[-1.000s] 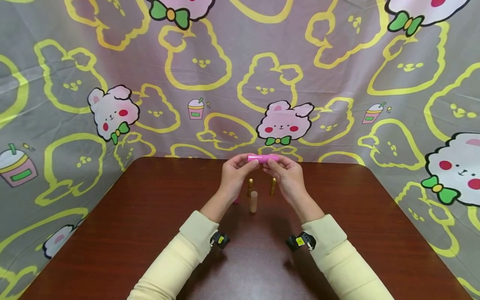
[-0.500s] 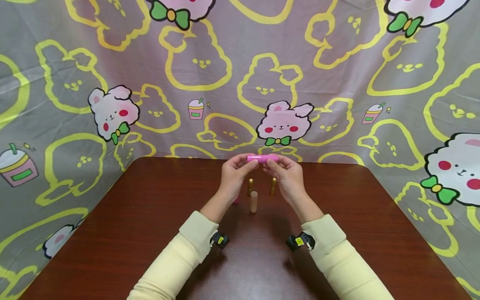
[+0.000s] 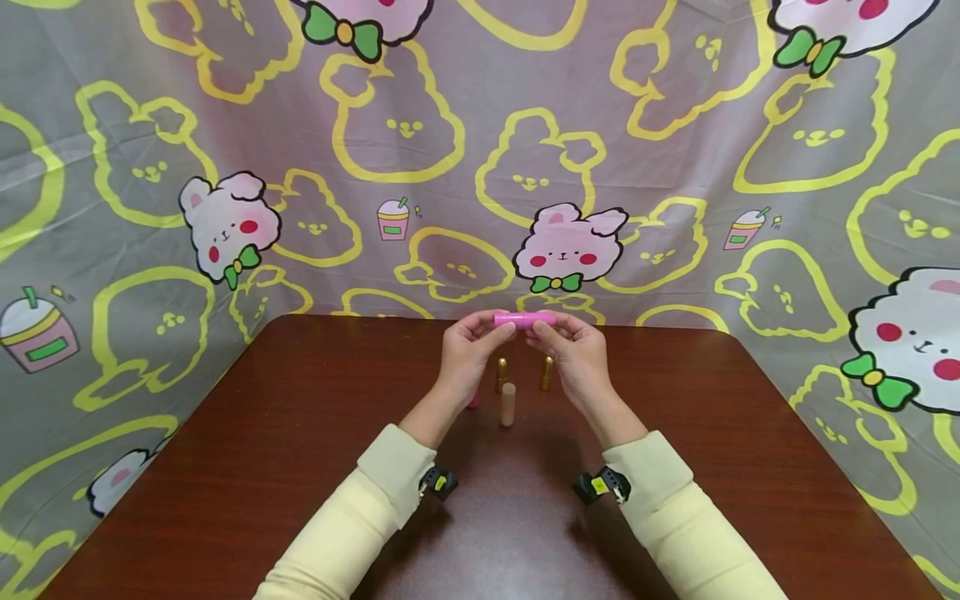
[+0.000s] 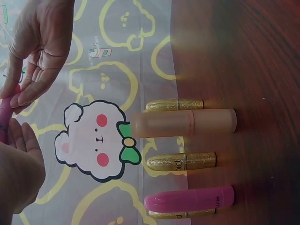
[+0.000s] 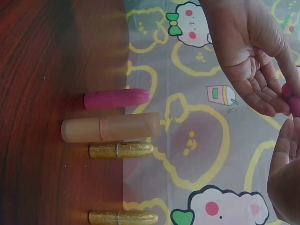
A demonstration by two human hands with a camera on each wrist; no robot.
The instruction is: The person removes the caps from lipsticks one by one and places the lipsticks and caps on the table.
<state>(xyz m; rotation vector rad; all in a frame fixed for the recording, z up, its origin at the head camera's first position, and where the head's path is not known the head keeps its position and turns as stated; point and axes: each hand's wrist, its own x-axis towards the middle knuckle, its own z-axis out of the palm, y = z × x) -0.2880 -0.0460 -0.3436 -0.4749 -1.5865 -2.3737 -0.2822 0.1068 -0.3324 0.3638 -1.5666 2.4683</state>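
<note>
Raised over the far part of the table, a pink lipstick tube (image 3: 524, 320) lies level between my two hands. My left hand (image 3: 463, 357) pinches its left end between thumb and fingers. Its right end is gripped the same way by my right hand (image 3: 583, 357). Fingertips cover part of both ends. Below the hands stand a beige tube (image 3: 507, 405), gold lipstick tubes (image 3: 547, 373) and a second pink tube (image 4: 190, 200), upright on the tabletop. In the head view my left hand mostly hides that second pink tube.
The brown wooden table (image 3: 300, 467) ends at a patterned cloth backdrop (image 3: 435, 192) behind and on both sides. The left wrist view shows another gold lipstick tube (image 4: 187, 215) partly behind the standing pink one. Black wrist cameras (image 3: 442, 482) sit at the cuffs.
</note>
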